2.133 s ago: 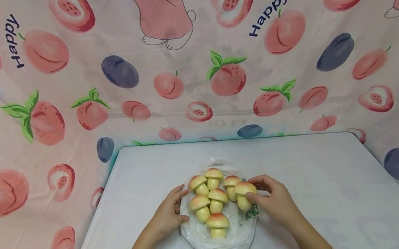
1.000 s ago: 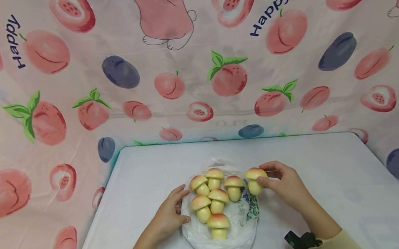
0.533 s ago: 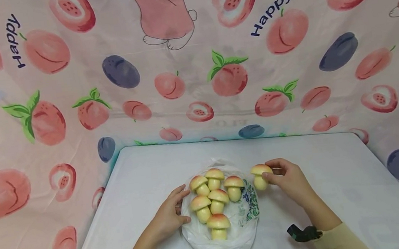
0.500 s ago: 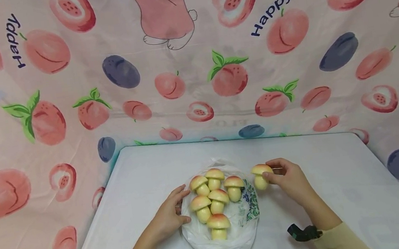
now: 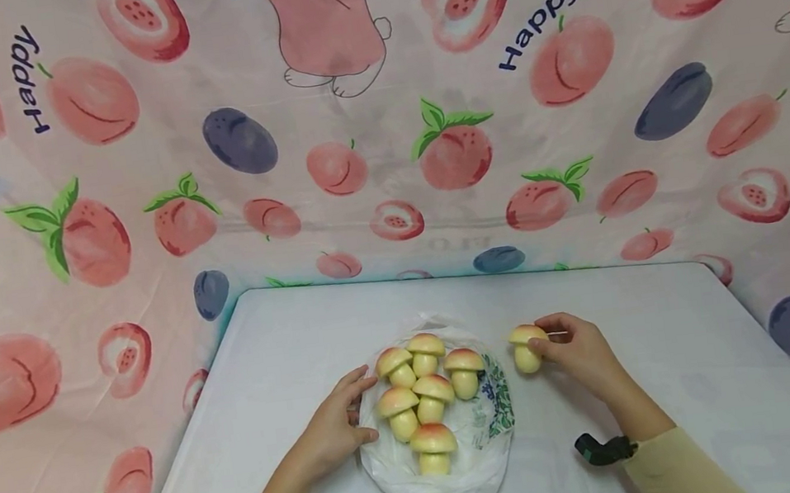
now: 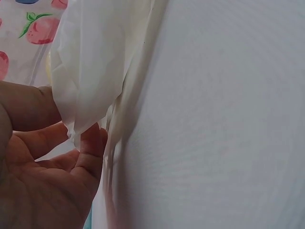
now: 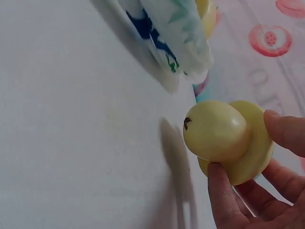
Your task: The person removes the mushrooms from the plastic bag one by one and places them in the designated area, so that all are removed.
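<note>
Several yellow mushroom-shaped toys with reddish caps (image 5: pixel 422 397) stand on a white plastic bag (image 5: pixel 463 479) laid flat on the white table (image 5: pixel 287 336). My left hand (image 5: pixel 336 425) rests at the bag's left edge, thumb and fingers pinching the plastic (image 6: pixel 90 90). My right hand (image 5: pixel 573 348) holds one more mushroom toy (image 5: pixel 526 347) by its cap, just right of the bag and low over the table. In the right wrist view the fingers grip this mushroom toy (image 7: pixel 224 138) with its stem pointing at the camera.
A pink cloth printed with peaches, plums and the word "Happy" (image 5: pixel 378 115) hangs behind and around the table. Bare table surface (image 5: pixel 677 342) lies to the right of the bag. Black wrist mounts (image 5: pixel 601 448) sit at both sleeves.
My right hand lifted one mushroom toy off the bag's right side and carried it right, past the bag's edge. The left hand and the other toys stayed in place.
</note>
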`<state>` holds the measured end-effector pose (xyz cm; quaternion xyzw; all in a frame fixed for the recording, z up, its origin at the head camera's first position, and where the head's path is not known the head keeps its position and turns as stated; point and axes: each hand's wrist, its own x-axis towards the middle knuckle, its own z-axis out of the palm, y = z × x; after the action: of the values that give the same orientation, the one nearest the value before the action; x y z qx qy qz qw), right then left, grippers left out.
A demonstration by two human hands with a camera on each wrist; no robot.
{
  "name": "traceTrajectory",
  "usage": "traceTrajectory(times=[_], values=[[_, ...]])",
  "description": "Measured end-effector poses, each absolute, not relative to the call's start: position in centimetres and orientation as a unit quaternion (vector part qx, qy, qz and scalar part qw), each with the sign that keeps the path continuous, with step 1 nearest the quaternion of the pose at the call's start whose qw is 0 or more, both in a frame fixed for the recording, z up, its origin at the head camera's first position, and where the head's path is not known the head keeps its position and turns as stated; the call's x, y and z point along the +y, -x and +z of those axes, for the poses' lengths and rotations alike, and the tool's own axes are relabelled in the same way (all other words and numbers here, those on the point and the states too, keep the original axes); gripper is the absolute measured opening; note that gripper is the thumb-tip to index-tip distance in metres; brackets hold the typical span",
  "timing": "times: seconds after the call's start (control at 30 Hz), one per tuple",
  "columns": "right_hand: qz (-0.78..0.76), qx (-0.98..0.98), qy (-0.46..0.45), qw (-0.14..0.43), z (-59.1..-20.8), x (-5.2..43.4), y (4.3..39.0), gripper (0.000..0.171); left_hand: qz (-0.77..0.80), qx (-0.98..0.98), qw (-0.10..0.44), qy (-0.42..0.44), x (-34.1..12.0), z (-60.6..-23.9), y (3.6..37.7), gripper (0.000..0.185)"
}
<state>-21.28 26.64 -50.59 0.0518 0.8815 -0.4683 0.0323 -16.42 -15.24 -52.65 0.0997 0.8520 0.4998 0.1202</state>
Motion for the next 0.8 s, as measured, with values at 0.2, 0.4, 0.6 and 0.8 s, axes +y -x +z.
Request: traceTrajectory(times=[0.2, 0.4, 0.6, 0.8], values=[[-0.461, 0.885, -0.051, 0.031, -50.9, 27.6, 21.6, 0.056, 0.496, 0.854, 0.123, -0.099, -15.3, -52.7, 16.5, 0.079], [-0.454, 0.89, -0.038, 0.03, -51.1, 28.3, 22.0, 0.057, 0.484, 0.86, 0.119, -0.107, -15.4, -52.7, 16.5, 0.08], [-0.459, 0.887, -0.033, 0.04, -51.1, 28.7, 22.2, 0.057, 0.483, 0.861, 0.12, -0.103, -15.5, -52.8, 16.5, 0.08], [-0.458, 0.887, -0.029, 0.043, -51.0, 29.2, 22.5, 0.057, 0.487, 0.859, 0.123, -0.1, -15.3, -52.8, 16.6, 0.08]])
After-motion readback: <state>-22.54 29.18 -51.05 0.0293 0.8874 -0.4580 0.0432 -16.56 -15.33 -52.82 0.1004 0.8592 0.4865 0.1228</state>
